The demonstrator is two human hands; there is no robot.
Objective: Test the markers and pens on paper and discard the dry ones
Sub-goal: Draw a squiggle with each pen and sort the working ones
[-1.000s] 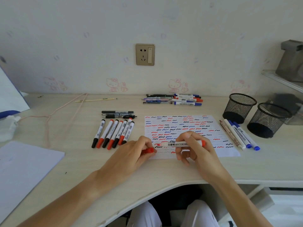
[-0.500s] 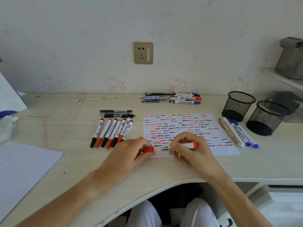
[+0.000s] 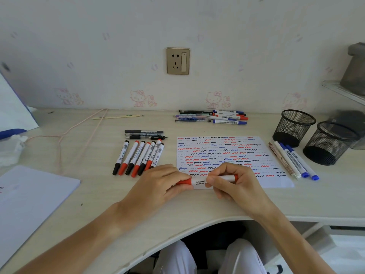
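Note:
A red whiteboard marker (image 3: pixel 199 181) lies level between both hands at the near edge of the test paper (image 3: pixel 227 155), which is covered in red, blue and black squiggles. My left hand (image 3: pixel 160 184) pinches its red cap, now pushed onto the barrel. My right hand (image 3: pixel 233 182) grips the white barrel near its red end. A row of red and black markers (image 3: pixel 138 157) lies left of the paper. Three black pens (image 3: pixel 145 134) lie above that row.
Two black mesh cups (image 3: pixel 294 127) (image 3: pixel 329 143) stand at the right, with blue markers and a pen (image 3: pixel 292 161) beside them. More pens and markers (image 3: pixel 213 116) lie by the wall. A paper stack (image 3: pixel 29 194) sits at the left, near a pink cord (image 3: pixel 79 127).
The cap in my left hand and the barrel in my right have come together, so the marker is now capped. Both hands stayed at the paper's near edge.

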